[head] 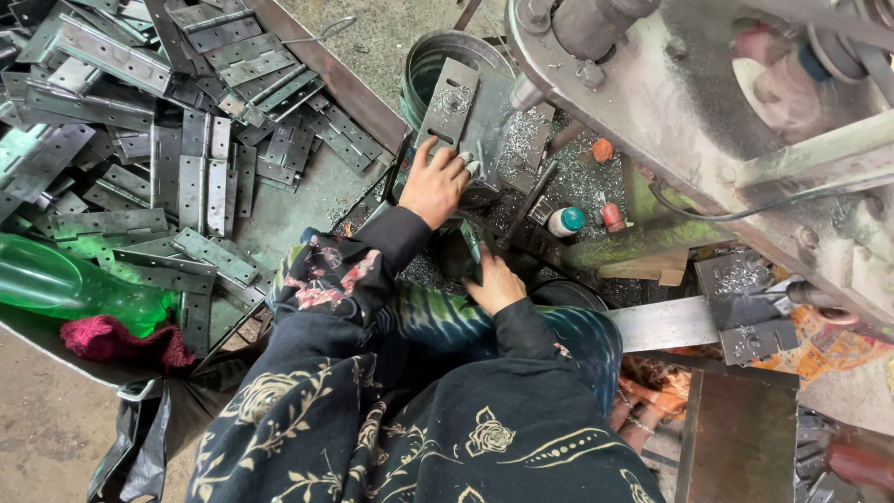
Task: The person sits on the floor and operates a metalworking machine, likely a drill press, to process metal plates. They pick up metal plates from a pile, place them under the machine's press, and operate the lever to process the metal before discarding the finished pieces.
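A metal hinge plate point(448, 104) is pressed down by the left hand point(433, 183) under the drill press point(652, 84). A dark metal piece point(463, 253) is gripped by the right hand point(494, 284).

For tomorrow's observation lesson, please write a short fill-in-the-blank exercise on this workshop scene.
1. The left hand rests on a metal hinge plate under the ____.
2. The pile of hinges lies on the person's ____ side.
3. The plastic bottle beside the red cloth is ____.

Missing words: machine; left; green
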